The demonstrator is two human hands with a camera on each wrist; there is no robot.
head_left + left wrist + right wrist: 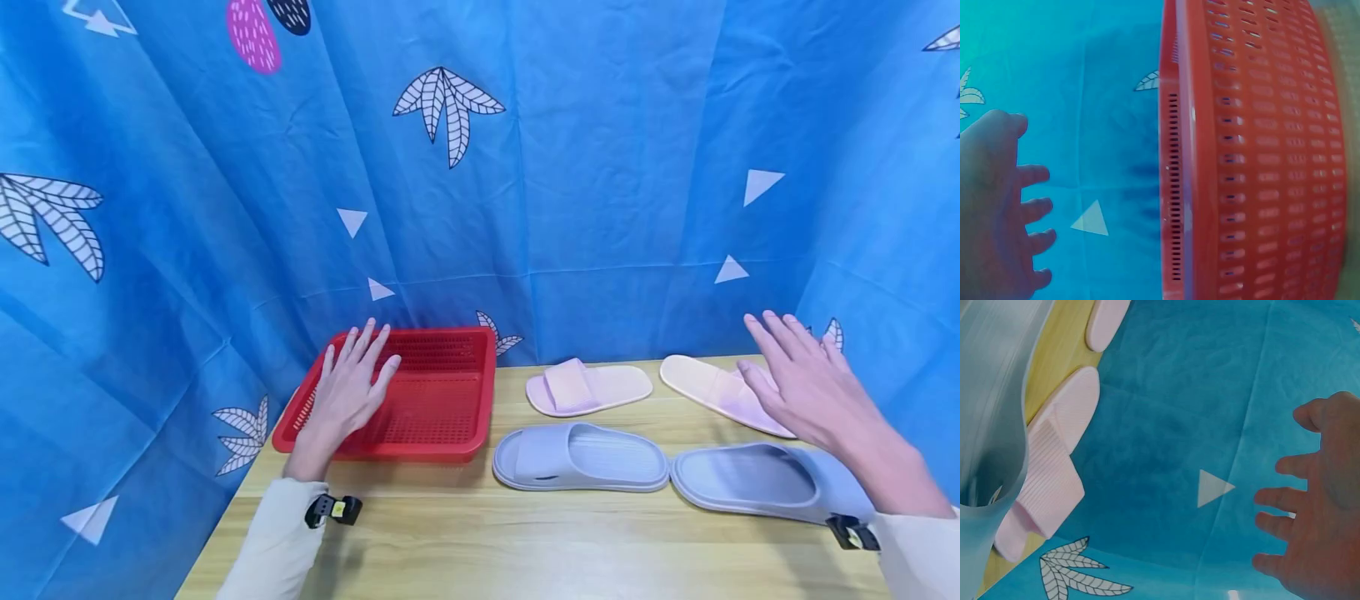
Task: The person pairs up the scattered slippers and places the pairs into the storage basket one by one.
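Observation:
My left hand (347, 398) hovers over the left part of a red plastic basket (480, 392), fingers spread and holding nothing. In the left wrist view the basket's slotted wall (1266, 162) stands to the right of the hand (997, 206), apart from it. My right hand (806, 383) is raised above the slippers on the right, its fingers straight and nothing in it. Below it lie a pale pink slipper (693, 377), partly hidden by the hand, and a grey slipper (742, 479). Another pink slipper (615, 387) and another grey slipper (618, 457) lie nearer the middle.
Everything rests on a light wooden table (480, 533). A blue patterned curtain (600, 183) hangs behind the table and along both sides. Small cameras are strapped to the left wrist (333, 508) and the right wrist (851, 532).

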